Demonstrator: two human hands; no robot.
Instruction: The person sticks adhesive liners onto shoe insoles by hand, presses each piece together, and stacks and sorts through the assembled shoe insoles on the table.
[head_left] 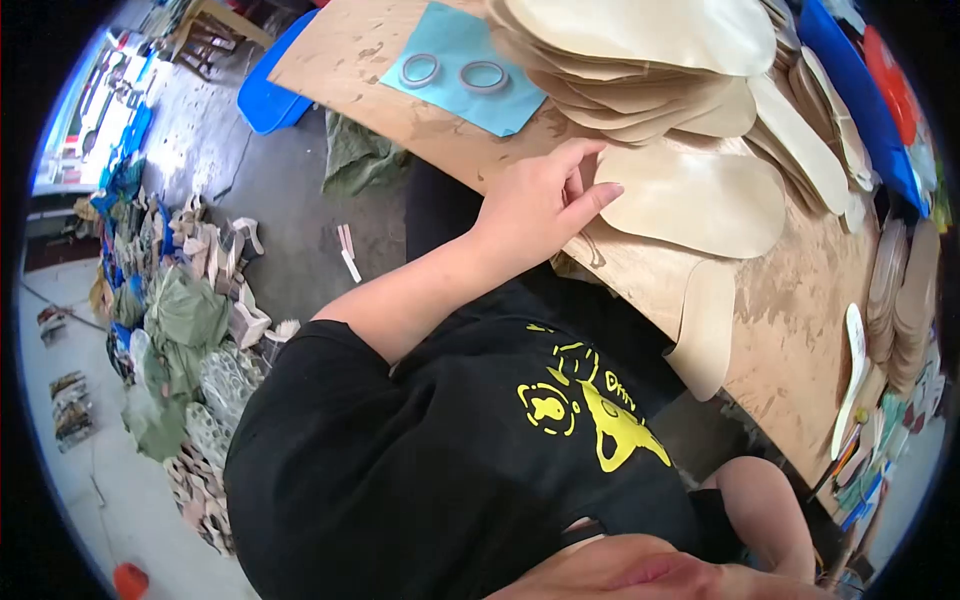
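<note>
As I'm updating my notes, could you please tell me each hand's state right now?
Left hand: open, at the edge of a sole-shaped piece; contact unclear.
Right hand: out of view; cannot be told.

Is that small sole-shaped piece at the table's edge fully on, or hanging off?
Partly off: the small sole-shaped piece lies on the table, but its lower end juts past the edge.

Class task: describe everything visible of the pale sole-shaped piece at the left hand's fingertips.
The sole-shaped piece is long, smooth and cream, with a rounded right end and faint sheen, perhaps leather-like. It lies flat on the wooden table, beside a taller stack; the left hand's thumb overlaps its left end.
</note>
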